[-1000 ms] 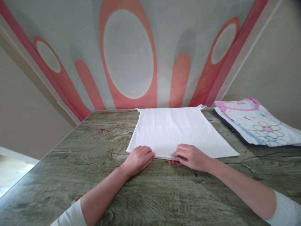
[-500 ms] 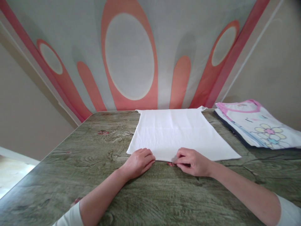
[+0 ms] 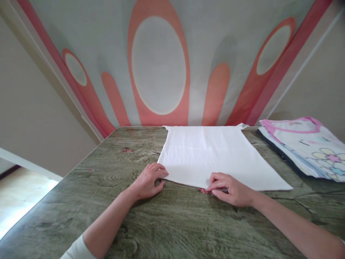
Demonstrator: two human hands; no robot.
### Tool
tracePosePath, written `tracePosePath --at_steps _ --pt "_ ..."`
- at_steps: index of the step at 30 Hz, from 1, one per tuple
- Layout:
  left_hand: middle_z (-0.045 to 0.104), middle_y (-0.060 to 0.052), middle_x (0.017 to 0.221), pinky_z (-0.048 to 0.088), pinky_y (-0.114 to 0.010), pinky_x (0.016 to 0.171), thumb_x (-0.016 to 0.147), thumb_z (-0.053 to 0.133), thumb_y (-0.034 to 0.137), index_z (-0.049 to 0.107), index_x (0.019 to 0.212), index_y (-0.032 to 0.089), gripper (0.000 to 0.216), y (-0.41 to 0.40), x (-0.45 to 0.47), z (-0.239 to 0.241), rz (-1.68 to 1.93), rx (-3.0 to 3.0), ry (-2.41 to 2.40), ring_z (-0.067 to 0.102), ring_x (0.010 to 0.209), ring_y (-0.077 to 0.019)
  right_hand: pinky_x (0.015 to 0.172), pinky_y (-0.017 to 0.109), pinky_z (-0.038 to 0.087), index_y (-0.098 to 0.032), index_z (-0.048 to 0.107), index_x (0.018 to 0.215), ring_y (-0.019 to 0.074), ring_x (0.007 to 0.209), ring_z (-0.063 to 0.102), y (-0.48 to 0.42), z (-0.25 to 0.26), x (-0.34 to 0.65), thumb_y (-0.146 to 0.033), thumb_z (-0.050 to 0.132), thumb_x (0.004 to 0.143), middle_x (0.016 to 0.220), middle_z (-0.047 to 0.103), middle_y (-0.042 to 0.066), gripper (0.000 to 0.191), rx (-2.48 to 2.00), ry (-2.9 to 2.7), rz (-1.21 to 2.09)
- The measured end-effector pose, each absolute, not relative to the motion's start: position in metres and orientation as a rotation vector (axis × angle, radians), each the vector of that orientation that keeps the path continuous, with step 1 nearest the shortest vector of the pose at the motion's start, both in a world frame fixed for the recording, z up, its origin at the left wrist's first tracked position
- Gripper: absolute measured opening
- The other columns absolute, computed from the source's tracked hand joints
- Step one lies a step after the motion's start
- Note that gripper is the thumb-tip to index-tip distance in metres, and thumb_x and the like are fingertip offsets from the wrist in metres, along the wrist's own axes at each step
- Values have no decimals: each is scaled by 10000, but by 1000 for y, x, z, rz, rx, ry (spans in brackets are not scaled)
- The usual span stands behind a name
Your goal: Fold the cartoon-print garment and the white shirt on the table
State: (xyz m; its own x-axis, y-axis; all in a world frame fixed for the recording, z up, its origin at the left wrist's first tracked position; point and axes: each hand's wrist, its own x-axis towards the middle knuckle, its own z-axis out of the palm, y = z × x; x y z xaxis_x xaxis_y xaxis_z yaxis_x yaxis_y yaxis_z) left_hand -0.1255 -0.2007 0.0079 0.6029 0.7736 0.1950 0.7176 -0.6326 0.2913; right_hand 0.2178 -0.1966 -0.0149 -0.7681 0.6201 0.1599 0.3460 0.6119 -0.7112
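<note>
A folded white garment (image 3: 215,154) lies flat on the wood-grain table (image 3: 167,223), reaching to the far edge. My left hand (image 3: 147,181) pinches its near left corner, fingers curled on the cloth. My right hand (image 3: 229,187) pinches the near edge further right, thumb and fingers closed on the hem. Both forearms stretch across the table from white sleeves.
A stack of folded clothes (image 3: 304,145) with a pink-trimmed, flower-printed top piece lies at the right. Behind the table hangs a grey backdrop (image 3: 159,61) with orange ovals. The table's left edge drops to a light floor (image 3: 18,194).
My left hand has gone from lying flat on the near edge to pinching the left corner. My right hand has closed on the hem. The view has shifted a little.
</note>
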Motion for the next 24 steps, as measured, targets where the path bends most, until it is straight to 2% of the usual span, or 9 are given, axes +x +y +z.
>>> tracePosePath --at_steps 10,14,19,24 --pt "461 -89 1124 419 -331 911 714 564 146 509 1154 185 445 -202 -141 7 582 2449 1410 486 1023 -211 704 290 462 -214 691 978 148 771 546 -196 -17 217 -219 486 869 863 570 61 233 -766 -2415 1040" --pt "480 -81 1094 475 -301 817 713 567 150 502 1170 187 463 -200 -142 2 681 2322 1481 522 934 -186 702 288 468 -220 689 984 146 766 546 -196 -17 217 -217 481 872 870 568 61 236 -775 -2414 1063" --pt "521 -59 1053 513 -269 680 715 573 178 532 1106 184 394 -195 -146 -8 771 2049 1593 579 721 -130 708 294 461 -223 685 992 150 784 540 -196 -16 218 -195 478 868 876 563 60 242 -786 -2437 1044" --pt "551 -62 1037 525 -274 664 705 595 213 487 1117 163 429 -191 -149 -15 861 1716 1576 621 706 -134 728 307 456 -216 683 982 152 793 538 -195 -16 218 -193 482 865 881 564 61 233 -781 -2449 1031"
